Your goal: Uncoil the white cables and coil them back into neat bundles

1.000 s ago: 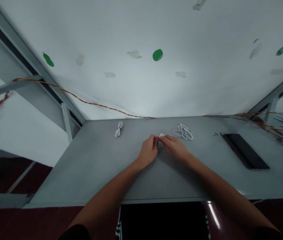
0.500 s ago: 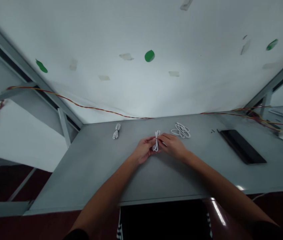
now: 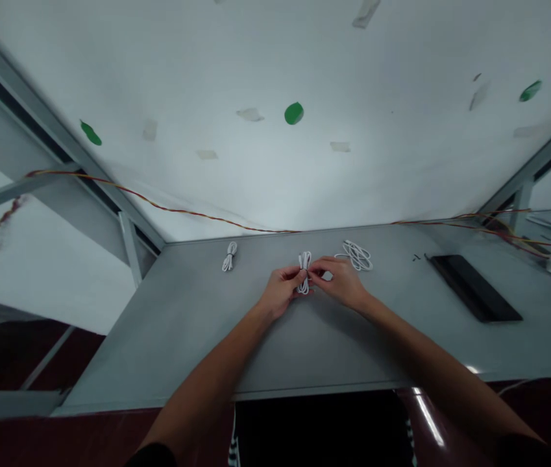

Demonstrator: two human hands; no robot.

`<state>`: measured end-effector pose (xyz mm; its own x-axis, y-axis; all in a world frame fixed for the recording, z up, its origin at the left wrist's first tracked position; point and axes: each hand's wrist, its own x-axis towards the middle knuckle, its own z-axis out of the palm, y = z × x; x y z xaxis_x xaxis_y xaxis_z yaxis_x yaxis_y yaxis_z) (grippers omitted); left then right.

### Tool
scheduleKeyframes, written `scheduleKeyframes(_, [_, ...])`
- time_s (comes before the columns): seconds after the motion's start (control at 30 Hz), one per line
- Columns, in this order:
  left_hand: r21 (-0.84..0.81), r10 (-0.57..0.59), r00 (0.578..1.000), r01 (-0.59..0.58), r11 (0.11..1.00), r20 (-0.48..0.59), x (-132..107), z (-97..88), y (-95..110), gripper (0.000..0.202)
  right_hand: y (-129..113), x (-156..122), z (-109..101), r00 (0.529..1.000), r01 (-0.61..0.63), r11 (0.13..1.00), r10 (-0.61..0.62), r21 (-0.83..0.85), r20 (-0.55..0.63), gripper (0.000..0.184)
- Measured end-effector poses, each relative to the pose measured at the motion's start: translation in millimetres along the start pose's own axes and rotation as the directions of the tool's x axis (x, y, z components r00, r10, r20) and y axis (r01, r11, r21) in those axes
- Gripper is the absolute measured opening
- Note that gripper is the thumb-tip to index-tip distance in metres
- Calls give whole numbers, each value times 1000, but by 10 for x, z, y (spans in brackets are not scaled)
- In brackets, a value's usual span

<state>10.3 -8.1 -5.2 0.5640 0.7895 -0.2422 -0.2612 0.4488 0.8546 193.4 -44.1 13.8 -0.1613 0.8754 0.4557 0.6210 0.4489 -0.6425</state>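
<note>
In the middle of the grey table, my left hand (image 3: 280, 290) is closed around a coiled white cable (image 3: 303, 283), its thumb lying across the bundle. The coil stands lengthwise away from me, with loops at both ends. My right hand (image 3: 340, 280) pinches at the bundle's waist from the right, where a thin dark tie (image 3: 307, 271) shows between the fingertips. The tie's ends are too small to make out. Beyond the right hand lies a looser white cable coil (image 3: 357, 255). A white cable bundle (image 3: 229, 257) with a dark band around its middle rests at the back left.
A black flat tray-like object (image 3: 474, 287) lies on the right of the table (image 3: 178, 337), with several short black strips (image 3: 416, 257) beside it. Red and yellow twisted wires (image 3: 182, 211) run along the white back panel (image 3: 265, 181). Metal frame posts stand at both sides.
Both hands stay at the same cable bundle. My right fingers have shifted slightly at its waist, now pinched together just right of it. The view has moved a little.
</note>
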Motion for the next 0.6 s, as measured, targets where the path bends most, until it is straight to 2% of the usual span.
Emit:
scheduleKeyframes(0.13, [26,0,1000,0,1000,8,-1,24,-21,57,7,2,34,1000,14,1000,-14,-3,-19,19])
scheduleKeyframes(0.2, [-16,1,1000,-1,1000,9,-7,48,-29,54,-15,9,36,1000,-16,999,17,52,-13,19])
scheduleKeyframes(0.27, [-95,-4,1000,4,995,5,-20,70,-22,50,-37,19,25,992,-110,983,117,149,-39,24])
scheduleKeyframes(0.33, [-164,-24,1000,24,986,4,-35,84,-1,45,-42,32,2,962,-218,949,248,229,-112,31])
scheduleKeyframes(0.4, [-196,-42,999,41,980,3,-47,92,24,38,-28,45,-32,930,-280,928,326,246,-171,35])
scheduleKeyframes(0.47, [-208,-47,999,46,977,-2,-53,98,43,34,-7,57,-63,937,-292,930,325,224,-127,34])
scheduleKeyframes(0.53, [-225,-37,999,35,974,-4,-57,104,56,33,9,64,-81,950,-304,925,312,229,0,33])
scheduleKeyframes(0.6, [-251,-16,1000,16,968,1,-60,107,67,34,16,63,-82,936,-351,890,332,292,114,34])
